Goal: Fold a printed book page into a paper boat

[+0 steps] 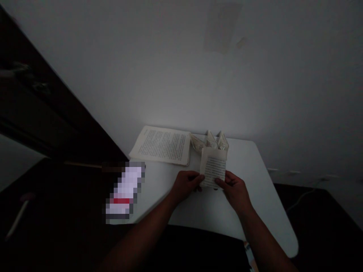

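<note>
Between my two hands is a folded sheet of printed paper (213, 166), held up above the white table. My left hand (187, 184) pinches its lower left edge with thumb and fingers. At the lower right, my right hand (236, 189) grips it, the thumb lying on the printed face and the fingers behind. Just beyond the sheet stand folded paper shapes (223, 140) with pointed tops, partly covered by the sheet. A stack of printed pages (163, 145) lies to their left.
A phone with a lit, pixelated screen (126, 190) lies at the left edge of the white table (266, 211). The wall (170, 68) rises behind the table. A dark door (36, 87) stands at the left, and a pale cable (304, 194) hangs at the right.
</note>
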### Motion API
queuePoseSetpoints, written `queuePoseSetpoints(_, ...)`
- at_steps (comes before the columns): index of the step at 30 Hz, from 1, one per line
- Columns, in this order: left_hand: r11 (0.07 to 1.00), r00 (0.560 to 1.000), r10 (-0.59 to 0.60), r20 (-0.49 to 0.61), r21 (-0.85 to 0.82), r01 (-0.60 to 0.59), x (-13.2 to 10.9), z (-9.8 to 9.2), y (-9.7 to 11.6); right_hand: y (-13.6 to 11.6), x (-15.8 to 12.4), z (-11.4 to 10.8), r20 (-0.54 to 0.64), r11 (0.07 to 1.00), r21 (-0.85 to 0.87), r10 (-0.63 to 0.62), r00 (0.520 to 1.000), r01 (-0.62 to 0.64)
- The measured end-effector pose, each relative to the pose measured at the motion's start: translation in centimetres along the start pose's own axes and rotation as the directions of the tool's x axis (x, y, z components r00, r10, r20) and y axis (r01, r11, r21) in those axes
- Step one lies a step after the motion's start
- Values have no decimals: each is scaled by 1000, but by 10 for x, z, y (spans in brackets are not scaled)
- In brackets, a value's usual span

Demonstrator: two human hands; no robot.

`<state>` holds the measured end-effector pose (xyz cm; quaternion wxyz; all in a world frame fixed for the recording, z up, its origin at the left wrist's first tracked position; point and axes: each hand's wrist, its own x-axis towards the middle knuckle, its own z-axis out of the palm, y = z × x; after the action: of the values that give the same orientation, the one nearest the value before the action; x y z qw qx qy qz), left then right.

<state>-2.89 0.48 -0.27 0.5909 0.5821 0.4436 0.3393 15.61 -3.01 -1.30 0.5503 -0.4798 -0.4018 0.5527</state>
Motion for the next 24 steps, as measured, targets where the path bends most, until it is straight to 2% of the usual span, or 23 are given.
queuePoseSetpoints(4,999,1000,5,26,42,-6,0,-1,1,1,2,-2,20,999,34,7,1000,-8)
queuePoseSetpoints(19,998,991,-29,134,-50,36,4,-8,6,2,5,-5,73,998,36,53,996,-56)
queuePoseSetpoints(24,998,990,-21,137,-51,28,4,-8,3,0,5,-5,87,997,39,58,995,-62)
